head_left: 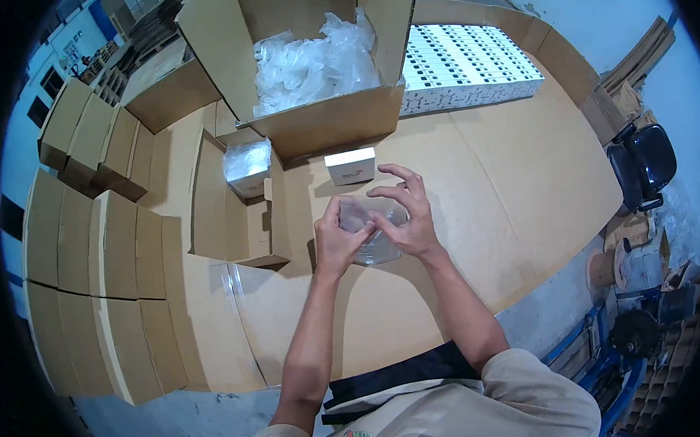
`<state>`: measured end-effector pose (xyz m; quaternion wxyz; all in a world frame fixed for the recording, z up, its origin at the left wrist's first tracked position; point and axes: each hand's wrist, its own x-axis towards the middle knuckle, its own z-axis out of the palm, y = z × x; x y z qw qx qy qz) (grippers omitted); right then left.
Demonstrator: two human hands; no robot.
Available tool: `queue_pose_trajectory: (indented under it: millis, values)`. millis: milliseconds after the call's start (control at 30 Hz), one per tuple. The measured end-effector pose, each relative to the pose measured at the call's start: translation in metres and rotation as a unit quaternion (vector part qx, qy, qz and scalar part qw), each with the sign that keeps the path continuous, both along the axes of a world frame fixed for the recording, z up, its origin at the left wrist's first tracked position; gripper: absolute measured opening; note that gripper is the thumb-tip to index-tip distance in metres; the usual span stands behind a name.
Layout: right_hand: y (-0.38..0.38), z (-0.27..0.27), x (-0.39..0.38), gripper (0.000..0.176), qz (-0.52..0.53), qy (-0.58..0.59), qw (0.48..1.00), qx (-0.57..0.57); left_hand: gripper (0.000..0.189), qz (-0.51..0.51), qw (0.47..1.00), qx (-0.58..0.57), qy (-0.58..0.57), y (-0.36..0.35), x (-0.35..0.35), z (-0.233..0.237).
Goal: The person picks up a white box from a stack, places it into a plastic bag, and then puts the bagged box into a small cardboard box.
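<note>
Both hands hold a clear plastic bag (377,250) above the cardboard-covered table. My left hand (336,240) pinches its left side, with the fingers closed. The thumb of my right hand (410,222) presses at the bag's upper part, near my left thumb, while its other fingers are raised and curled. Just beyond the hands stands a small white box (350,167) with small print on its front. To the left, an open cardboard tray (217,223) holds a plastic-wrapped white box (248,166) at its far end.
A large open carton (331,123) full of clear plastic bags (310,62) stands at the back. Right of it lies a block of white boxes (469,95). Several brown cartons (98,277) line the left side. A black chair (647,158) is beyond the table's right edge.
</note>
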<state>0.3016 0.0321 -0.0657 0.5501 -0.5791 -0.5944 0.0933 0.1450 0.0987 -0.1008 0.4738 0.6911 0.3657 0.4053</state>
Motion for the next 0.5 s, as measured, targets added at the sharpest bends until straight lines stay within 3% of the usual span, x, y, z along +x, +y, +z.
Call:
queue_pose_trajectory:
  millis: [400,500]
  values:
    - [0.000,-0.005,-0.001,0.020,-0.003,-0.010,1.000,0.001,0.041,0.023,0.997,-0.065,0.028,-0.003,0.001,0.019]
    - [-0.002,-0.002,-0.001,0.021,-0.015,-0.102,0.994,0.036,0.044,0.051,0.996,-0.043,0.064,0.002,-0.002,0.018]
